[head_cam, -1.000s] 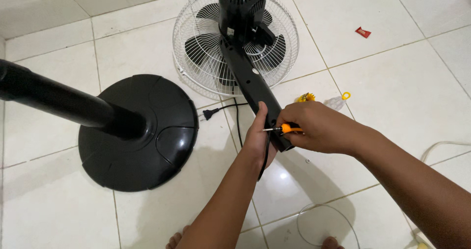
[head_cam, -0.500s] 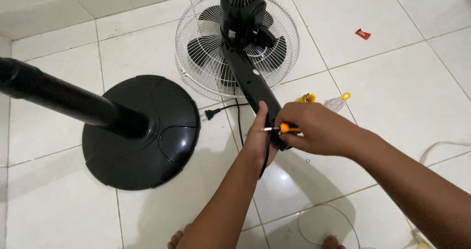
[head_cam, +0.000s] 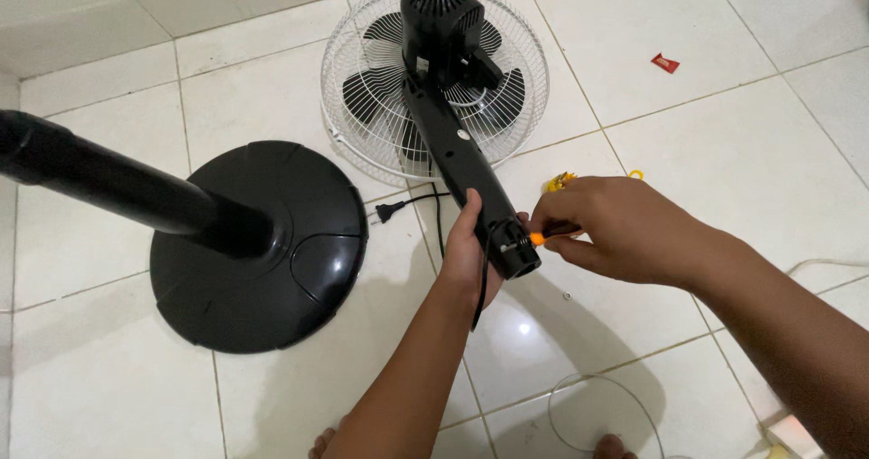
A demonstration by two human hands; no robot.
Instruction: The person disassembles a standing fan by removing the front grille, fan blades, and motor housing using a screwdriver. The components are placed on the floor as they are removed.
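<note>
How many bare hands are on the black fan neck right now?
2: the left hand grips the black plastic fan neck near its lower end; the right hand holds an orange-handled screwdriver against it.

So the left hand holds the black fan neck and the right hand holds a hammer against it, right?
Not quite. In the head view the left hand does hold the fan neck, but the right hand holds an orange-handled screwdriver against it, not a hammer.

White tiled floor [head_cam: 742,106] bears black fan base [head_cam: 272,269], fan head [head_cam: 434,79], red scrap [head_cam: 665,62].
</note>
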